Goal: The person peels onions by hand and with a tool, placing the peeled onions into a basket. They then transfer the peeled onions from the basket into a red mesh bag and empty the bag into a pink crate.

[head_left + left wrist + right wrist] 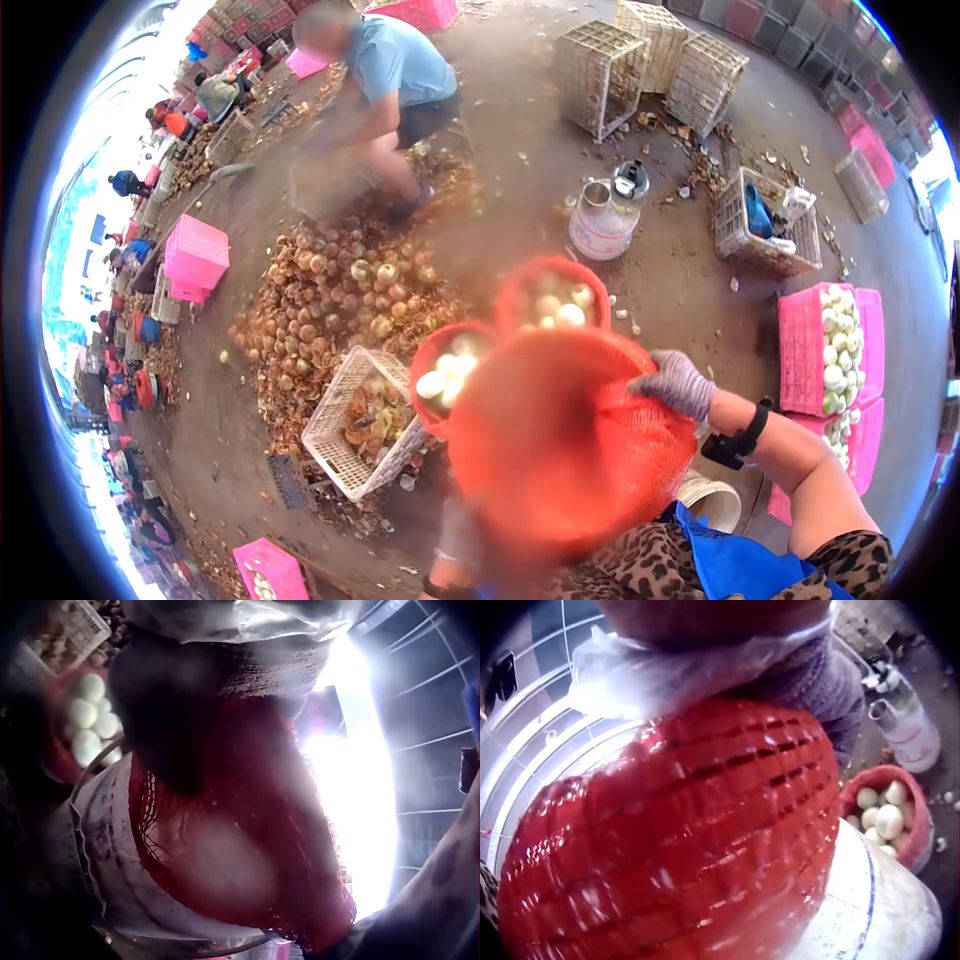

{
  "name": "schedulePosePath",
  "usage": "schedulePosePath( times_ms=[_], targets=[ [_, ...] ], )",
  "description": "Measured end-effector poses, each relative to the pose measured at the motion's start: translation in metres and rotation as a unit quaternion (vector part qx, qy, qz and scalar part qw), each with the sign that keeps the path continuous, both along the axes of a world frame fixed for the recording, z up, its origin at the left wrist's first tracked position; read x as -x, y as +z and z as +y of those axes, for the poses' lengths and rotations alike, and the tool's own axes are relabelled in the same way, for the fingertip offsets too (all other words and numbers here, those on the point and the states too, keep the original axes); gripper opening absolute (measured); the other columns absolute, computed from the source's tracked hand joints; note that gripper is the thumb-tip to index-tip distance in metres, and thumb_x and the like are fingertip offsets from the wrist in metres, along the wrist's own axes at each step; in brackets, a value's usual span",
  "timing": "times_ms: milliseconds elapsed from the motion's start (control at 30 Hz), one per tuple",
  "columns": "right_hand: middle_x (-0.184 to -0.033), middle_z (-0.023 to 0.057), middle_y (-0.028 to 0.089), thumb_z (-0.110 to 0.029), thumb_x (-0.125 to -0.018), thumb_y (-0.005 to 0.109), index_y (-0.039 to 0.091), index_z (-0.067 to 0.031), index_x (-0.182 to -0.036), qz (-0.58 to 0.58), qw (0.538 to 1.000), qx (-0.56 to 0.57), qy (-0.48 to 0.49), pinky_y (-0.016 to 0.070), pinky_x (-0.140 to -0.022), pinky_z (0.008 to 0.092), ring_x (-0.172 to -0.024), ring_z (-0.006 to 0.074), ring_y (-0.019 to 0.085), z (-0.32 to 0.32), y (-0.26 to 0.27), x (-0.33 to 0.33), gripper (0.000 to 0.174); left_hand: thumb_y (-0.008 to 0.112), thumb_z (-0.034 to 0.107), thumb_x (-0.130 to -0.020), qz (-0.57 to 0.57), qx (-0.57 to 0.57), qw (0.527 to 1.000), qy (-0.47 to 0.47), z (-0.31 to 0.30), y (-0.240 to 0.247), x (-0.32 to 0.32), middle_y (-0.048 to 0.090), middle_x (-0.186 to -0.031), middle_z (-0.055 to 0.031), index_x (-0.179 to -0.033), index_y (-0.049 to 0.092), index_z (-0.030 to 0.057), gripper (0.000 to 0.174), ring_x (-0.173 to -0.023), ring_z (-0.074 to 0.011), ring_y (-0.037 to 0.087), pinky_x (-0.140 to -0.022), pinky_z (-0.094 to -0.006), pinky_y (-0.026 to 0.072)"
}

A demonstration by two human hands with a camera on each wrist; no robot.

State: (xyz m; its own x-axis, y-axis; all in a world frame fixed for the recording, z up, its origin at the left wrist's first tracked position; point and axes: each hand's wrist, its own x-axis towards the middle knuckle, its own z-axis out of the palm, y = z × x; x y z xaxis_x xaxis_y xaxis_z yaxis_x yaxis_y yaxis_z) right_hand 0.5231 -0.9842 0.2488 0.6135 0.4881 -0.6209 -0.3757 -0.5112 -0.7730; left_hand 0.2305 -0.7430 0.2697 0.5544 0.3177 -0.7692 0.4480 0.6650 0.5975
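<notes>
A red mesh bag (pixel 640 450) is held up close in front of the body, its mouth wide and blurred in the head view. My gloved right hand (pixel 678 385) grips its right edge; in the right wrist view the glove (pixel 810 697) is behind the red mesh (pixel 682 832). Low and blurred, my gloved left hand (pixel 462 535) is at the bag's lower left, and in the left wrist view its glove (pixel 262 667) is against the mesh (pixel 262 772). A white bucket (pixel 112 847) is beside the mesh. Peeled onions (pixel 445 378) fill red-rimmed buckets beyond the bag.
A pile of unpeeled onions (pixel 350 290) and a white crate (pixel 325 430) are at left. A person in a blue shirt (pixel 395 60) bends over the pile. A large bottle (pixel 605 225) stands ahead. Pink crates of onions (pixel 800 350) are at right.
</notes>
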Motion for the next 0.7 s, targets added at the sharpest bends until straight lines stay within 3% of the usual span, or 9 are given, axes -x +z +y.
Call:
schedulePosePath(
  times_ms=[133, 200, 300, 367, 467, 533, 600, 667, 700],
  targets=[
    [-0.085, 0.0036, 0.067, -0.015, -0.074, 0.071, 0.066, 0.0027, -0.099, -0.035, 0.999, -0.033, -0.015, 0.0524, -0.071, 0.0291, -0.076, 0.0109, 0.06, 0.048, 0.055, -0.072, 0.032, 0.072, 0.032, -0.073, -0.123, -0.109, 0.986, -0.038, 0.052, 0.016, -0.071, 0.06, -0.114, -0.0109, -0.127, 0.048, -0.0022, 0.068, -0.099, -0.0224, 0.06, -0.089, -0.0349, 0.0488],
    [-0.091, 0.0048, 0.066, -0.013, -0.075, 0.069, 0.063, 0.0048, -0.105, -0.027, 0.998, -0.059, -0.02, 0.0526, -0.074, 0.0291, -0.079, 0.0103, 0.061, 0.083, 0.096, -0.097, 0.035, 0.072, 0.031, -0.073, -0.129, -0.116, 0.985, -0.017, 0.085, 0.023, -0.102, 0.06, -0.114, -0.0108, -0.128, 0.047, -0.0023, 0.069, -0.1, -0.0223, 0.06, -0.091, -0.0343, 0.0476],
    [-0.098, 0.0064, 0.066, -0.011, -0.075, 0.068, 0.06, 0.006, -0.11, -0.034, 0.989, -0.139, -0.025, 0.0514, -0.079, 0.0291, -0.085, 0.0118, 0.061, 0.135, 0.113, -0.139, 0.039, 0.071, 0.028, -0.074, -0.178, -0.019, 0.983, 0.032, 0.134, 0.047, -0.163, 0.06, -0.117, -0.0109, -0.13, 0.045, -0.0028, 0.069, -0.105, -0.023, 0.059, -0.093, -0.0343, 0.0469],
    [-0.1, 0.0081, 0.065, -0.008, -0.075, 0.066, 0.06, 0.0059, -0.111, -0.009, 0.981, -0.194, -0.024, 0.0513, -0.08, 0.0289, -0.086, 0.014, 0.062, 0.177, 0.118, -0.173, 0.039, 0.071, 0.026, -0.075, -0.204, -0.053, 0.977, 0.032, 0.172, 0.039, -0.202, 0.06, -0.118, -0.0118, -0.13, 0.046, -0.0029, 0.067, -0.105, -0.024, 0.059, -0.093, -0.0351, 0.0474],
    [-0.094, 0.007, 0.065, -0.009, -0.074, 0.065, 0.061, 0.0053, -0.107, -0.058, 0.985, -0.164, 0.0, 0.0511, -0.074, 0.0283, -0.08, 0.0135, 0.062, 0.23, 0.085, -0.236, 0.036, 0.069, 0.023, -0.076, -0.239, -0.086, 0.966, 0.039, 0.22, 0.018, -0.252, 0.061, -0.117, -0.0126, -0.128, 0.047, -0.0031, 0.063, -0.105, -0.0249, 0.06, -0.092, -0.0356, 0.0483],
    [-0.09, 0.0076, 0.065, -0.01, -0.073, 0.064, 0.062, 0.0041, -0.103, -0.073, 0.989, -0.128, 0.028, 0.0504, -0.072, 0.0284, -0.077, 0.0146, 0.062, 0.273, 0.053, -0.274, 0.033, 0.068, 0.022, -0.076, -0.211, -0.092, 0.971, 0.058, 0.259, -0.013, -0.283, 0.062, -0.113, -0.0122, -0.124, 0.05, -0.0034, 0.057, -0.1, -0.0239, 0.061, -0.089, -0.0353, 0.0498],
    [-0.084, 0.0084, 0.065, -0.011, -0.071, 0.065, 0.065, 0.0034, -0.099, -0.109, 0.99, -0.079, 0.044, 0.0508, -0.068, 0.0293, -0.072, 0.0164, 0.062, 0.317, 0.003, -0.314, 0.031, 0.065, 0.019, -0.076, -0.161, -0.157, 0.974, 0.01, 0.299, -0.054, -0.311, 0.063, -0.109, -0.0115, -0.121, 0.052, -0.002, 0.051, -0.093, -0.0227, 0.063, -0.081, -0.0335, 0.0527],
    [-0.08, 0.0086, 0.065, -0.012, -0.07, 0.066, 0.066, 0.0032, -0.095, -0.107, 0.992, -0.049, 0.051, 0.051, -0.065, 0.0302, -0.069, 0.0177, 0.062, 0.354, -0.067, -0.354, 0.029, 0.06, 0.022, -0.083, -0.076, -0.203, 0.976, 0.005, 0.333, -0.125, -0.335, 0.065, -0.103, -0.0145, -0.112, 0.059, -0.0024, 0.039, -0.093, -0.0214, 0.062, -0.084, -0.0324, 0.0503],
    [-0.078, 0.0087, 0.065, -0.012, -0.069, 0.067, 0.066, 0.0031, -0.093, -0.11, 0.992, -0.037, 0.057, 0.0511, -0.064, 0.0306, -0.067, 0.0184, 0.062, 0.373, -0.098, -0.372, 0.029, 0.061, 0.021, -0.081, -0.079, -0.27, 0.96, -0.007, 0.358, -0.191, -0.341, 0.065, -0.099, -0.0132, -0.11, 0.06, -0.0011, 0.036, -0.087, -0.0216, 0.063, -0.077, -0.0324, 0.0514]
  ],
)
